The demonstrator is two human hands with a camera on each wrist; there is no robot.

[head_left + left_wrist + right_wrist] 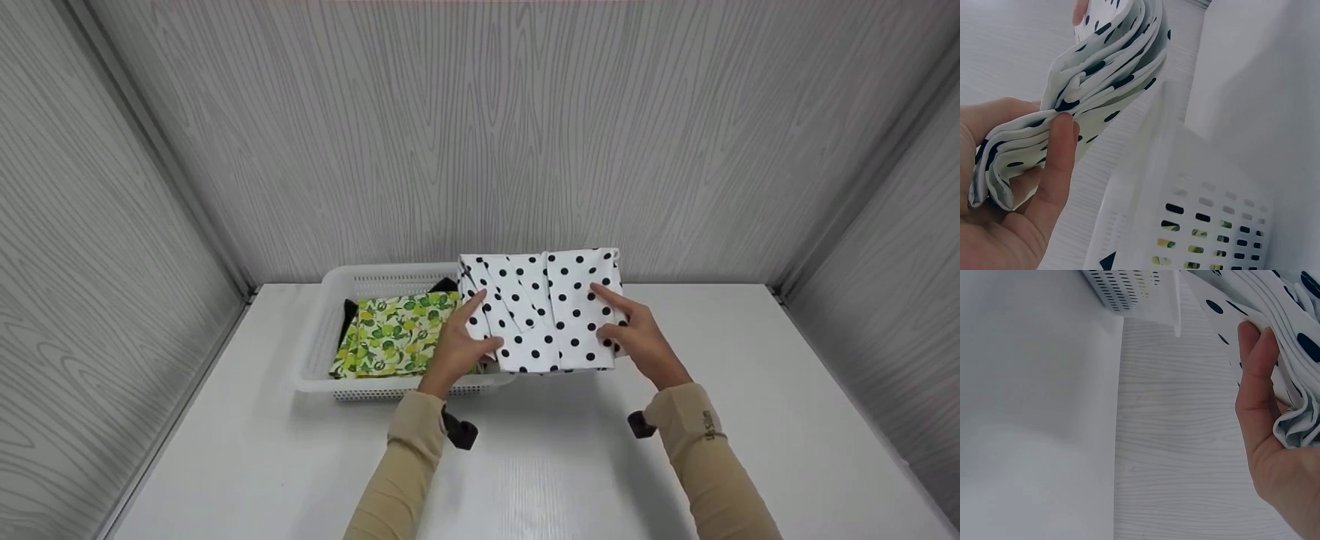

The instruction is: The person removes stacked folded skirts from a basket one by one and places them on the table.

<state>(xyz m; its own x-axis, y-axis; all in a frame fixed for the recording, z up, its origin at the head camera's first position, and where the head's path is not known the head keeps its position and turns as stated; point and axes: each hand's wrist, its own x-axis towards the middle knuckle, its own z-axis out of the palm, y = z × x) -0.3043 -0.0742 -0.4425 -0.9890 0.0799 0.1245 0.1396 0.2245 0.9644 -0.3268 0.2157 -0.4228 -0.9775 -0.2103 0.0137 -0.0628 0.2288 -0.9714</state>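
Note:
Both hands hold up a folded white cloth with black polka dots (pixel 536 337). My left hand (pixel 457 346) grips its left side, thumb in front. In the left wrist view, several folded layers of the dotted cloth (pixel 1100 73) are pinched between the thumb and fingers of that left hand (pixel 1022 225). My right hand (pixel 636 334) grips the opposite side, and the right wrist view shows the right hand (pixel 1275 422) with fingers against the outer layer. Left of the cloth, a white plastic basket (pixel 311 367) holds a folded cloth with a green and yellow lemon print (pixel 401 330).
The basket stands on a white table (pixel 720 360), near the grey wood-grain back wall (pixel 480 135). Dark items (pixel 444 286) show at the basket's inner edges. Panels rise on both sides. The dotted cloth overlaps the basket's right end in the head view.

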